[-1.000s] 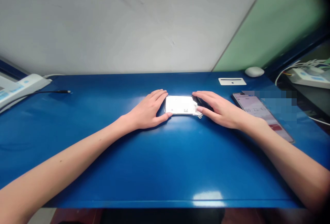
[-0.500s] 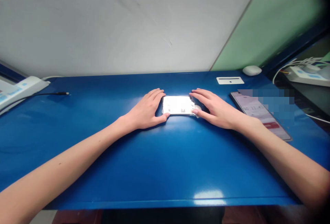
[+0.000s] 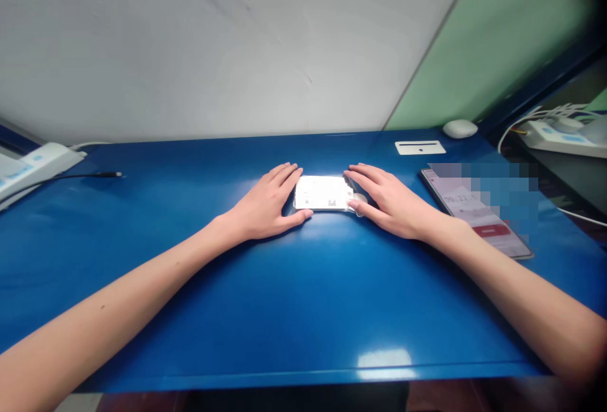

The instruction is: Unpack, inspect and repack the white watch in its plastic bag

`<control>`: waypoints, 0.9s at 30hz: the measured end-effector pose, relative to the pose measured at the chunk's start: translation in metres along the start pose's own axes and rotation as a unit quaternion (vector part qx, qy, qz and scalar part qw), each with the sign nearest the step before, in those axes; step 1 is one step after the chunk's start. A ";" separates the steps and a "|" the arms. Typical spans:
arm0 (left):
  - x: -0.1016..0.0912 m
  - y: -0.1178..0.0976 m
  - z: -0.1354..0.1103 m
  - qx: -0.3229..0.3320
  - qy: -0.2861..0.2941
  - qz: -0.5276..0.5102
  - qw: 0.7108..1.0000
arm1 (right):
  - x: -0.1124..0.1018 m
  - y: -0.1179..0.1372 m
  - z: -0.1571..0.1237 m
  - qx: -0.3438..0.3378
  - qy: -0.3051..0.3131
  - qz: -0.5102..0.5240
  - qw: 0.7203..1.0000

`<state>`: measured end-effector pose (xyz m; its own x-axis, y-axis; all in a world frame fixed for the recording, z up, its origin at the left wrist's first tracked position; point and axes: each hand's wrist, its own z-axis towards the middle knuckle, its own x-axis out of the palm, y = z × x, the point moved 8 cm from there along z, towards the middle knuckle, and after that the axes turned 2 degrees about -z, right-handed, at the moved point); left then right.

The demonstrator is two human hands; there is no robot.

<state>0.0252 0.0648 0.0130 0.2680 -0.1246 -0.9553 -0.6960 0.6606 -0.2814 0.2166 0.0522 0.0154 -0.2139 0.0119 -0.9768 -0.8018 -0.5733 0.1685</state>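
A small white flat packet (image 3: 322, 193) with dark print and what looks like a clear wrapper lies on the blue table, glare washing out most of its top. My left hand (image 3: 268, 203) holds its left end, thumb along the near edge and fingers at the far corner. At the other end, my right hand (image 3: 391, 200) has its thumb on the near right corner and its index finger by the far one. A clear round piece (image 3: 360, 202) sticks out between the right thumb and fingers.
A phone (image 3: 478, 210) showing a timer lies beside my right forearm. Behind it are a white slotted card (image 3: 420, 147) and a white rounded case (image 3: 459, 128). A black cable (image 3: 95, 175) and a power strip (image 3: 42, 162) are at left; another strip (image 3: 564, 137) is at right.
The view has shifted very slightly, moving everything a little to the left. Both hands keep their places around the white packet.
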 end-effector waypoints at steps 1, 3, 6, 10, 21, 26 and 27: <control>0.001 0.000 0.000 0.000 0.007 0.007 1.000 | 0.000 0.000 0.000 -0.001 -0.001 -0.002 1.000; 0.003 0.000 0.001 -0.003 0.018 0.015 1.000 | 0.000 0.001 0.000 -0.002 -0.004 -0.004 1.000; 0.004 0.001 0.001 -0.011 0.024 0.015 1.000 | -0.001 0.002 -0.001 -0.004 -0.012 -0.004 1.000; 0.004 0.000 0.000 -0.001 0.031 0.021 0.999 | 0.000 0.001 0.000 -0.007 -0.015 -0.004 1.000; 0.002 0.000 0.000 0.018 0.034 -0.009 0.999 | -0.017 0.006 -0.001 -0.022 -0.113 0.076 0.990; 0.001 -0.002 -0.001 0.024 0.027 -0.014 0.999 | -0.035 -0.001 -0.006 0.032 -0.153 0.153 0.976; 0.001 -0.002 -0.001 0.025 0.025 -0.011 0.999 | -0.041 -0.001 -0.007 0.041 -0.166 0.170 0.970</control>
<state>0.0263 0.0630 0.0121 0.2478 -0.1755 -0.9528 -0.6553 0.6940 -0.2983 0.2304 0.0464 0.0540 -0.6307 0.1057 -0.7688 -0.6927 -0.5232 0.4964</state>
